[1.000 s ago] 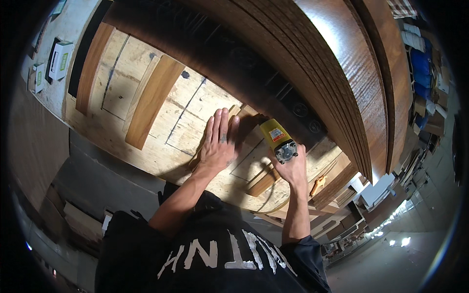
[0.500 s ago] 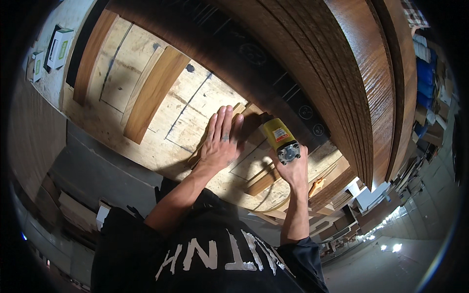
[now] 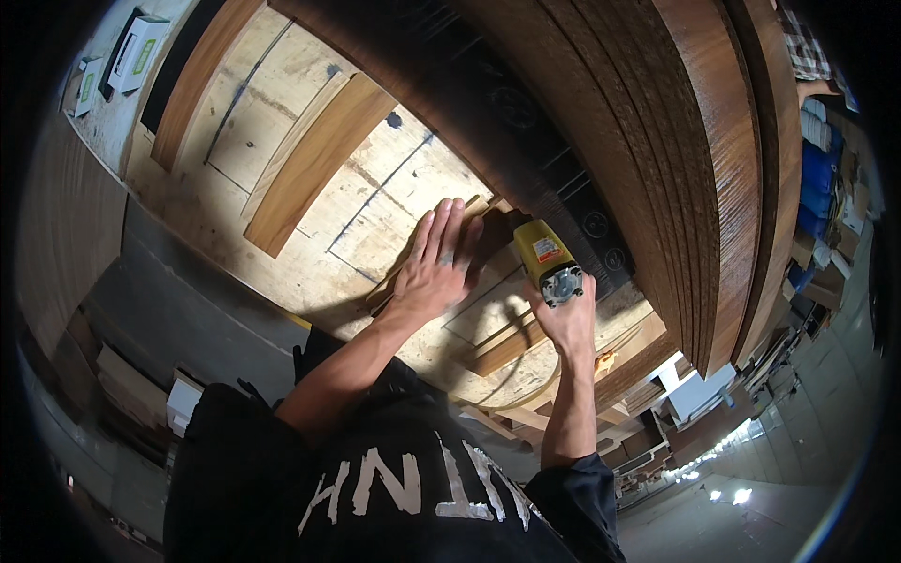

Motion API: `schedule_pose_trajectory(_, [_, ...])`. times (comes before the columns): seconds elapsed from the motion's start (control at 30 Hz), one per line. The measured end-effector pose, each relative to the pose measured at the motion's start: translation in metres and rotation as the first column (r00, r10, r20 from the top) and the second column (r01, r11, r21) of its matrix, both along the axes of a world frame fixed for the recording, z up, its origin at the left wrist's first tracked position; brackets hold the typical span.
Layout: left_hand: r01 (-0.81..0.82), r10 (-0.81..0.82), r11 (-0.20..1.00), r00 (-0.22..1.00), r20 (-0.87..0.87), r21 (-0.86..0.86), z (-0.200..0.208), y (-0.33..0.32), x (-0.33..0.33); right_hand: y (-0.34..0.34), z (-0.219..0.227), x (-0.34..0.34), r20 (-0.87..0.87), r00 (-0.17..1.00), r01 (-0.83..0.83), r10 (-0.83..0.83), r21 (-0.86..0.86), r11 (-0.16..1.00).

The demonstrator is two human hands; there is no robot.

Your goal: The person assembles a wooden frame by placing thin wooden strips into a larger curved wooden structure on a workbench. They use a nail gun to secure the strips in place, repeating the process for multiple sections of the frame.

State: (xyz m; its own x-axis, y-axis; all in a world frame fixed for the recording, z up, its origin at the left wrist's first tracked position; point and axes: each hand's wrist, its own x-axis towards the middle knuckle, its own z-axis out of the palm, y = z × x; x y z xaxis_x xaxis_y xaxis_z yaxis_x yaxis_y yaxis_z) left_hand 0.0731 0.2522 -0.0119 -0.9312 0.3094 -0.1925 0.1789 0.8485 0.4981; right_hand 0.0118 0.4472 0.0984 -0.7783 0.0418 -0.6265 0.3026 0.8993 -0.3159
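Observation:
My right hand [image 3: 566,317] is wrapped round the grip of a yellow pneumatic nail gun [image 3: 542,246] with a grey cap. The nose of the tool points at the foot of the dark brown panel [image 3: 479,155], where a wooden strip meets it; the exact contact is hidden. Left of it, my left hand [image 3: 434,272] lies flat with fingers stretched out, pressing on a wooden strip [image 3: 477,205] that it mostly covers. Another brown strip [image 3: 324,164] lies farther left across the marked plywood board [image 3: 371,220]. A short wooden block [image 3: 511,347] sits below the tool.
Tall curved brown panels [image 3: 648,169] stand stacked on the right. A brown strip with a black edge [image 3: 202,80] lies at the far left, near small white boxes [image 3: 139,52]. An orange-handled tool [image 3: 605,360] rests by my right wrist. Another person's arm [image 3: 818,88] shows at the upper right.
The whole view has shifted slightly, so the board and strips sit a little higher and farther right. Both hands keep about the same places on the work.

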Motion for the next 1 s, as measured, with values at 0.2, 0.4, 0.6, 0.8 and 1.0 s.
schedule_pose_trajectory(0.2, [0.002, -0.002, 1.0, 1.0, 0.015, 0.012, 0.002, -0.002, -0.001, -0.01, 0.003, -0.012, -0.083, 0.997, -0.002, -0.009, -0.135, 0.991])
schedule_pose_trajectory(0.4, [0.0, 0.0, 1.0, 1.0, -0.005, 0.002, 0.001, -0.001, 0.0, -0.02, 0.009, -0.016, 0.003, 0.993, 0.117, -0.117, -0.072, 0.991])
schedule_pose_trajectory(0.6, [-0.039, 0.041, 0.997, 0.998, -0.039, 0.062, 0.0, 0.001, 0.004, -0.014, -0.008, 0.006, -0.067, 0.994, 0.081, -0.09, -0.127, 0.989])
schedule_pose_trajectory(0.8, [0.055, -0.06, 0.994, 0.996, -0.059, -0.092, 0.003, -0.003, 0.005, -0.023, 0.007, 0.028, 0.016, 0.98, 0.198, -0.199, -0.204, 0.959])
schedule_pose_trajectory(1.0, [0.004, -0.005, 1.0, 0.998, -0.061, -0.007, 0.009, -0.005, 0.007, -0.019, -0.011, 0.026, 0.071, 0.969, 0.245, -0.237, -0.153, 0.957])
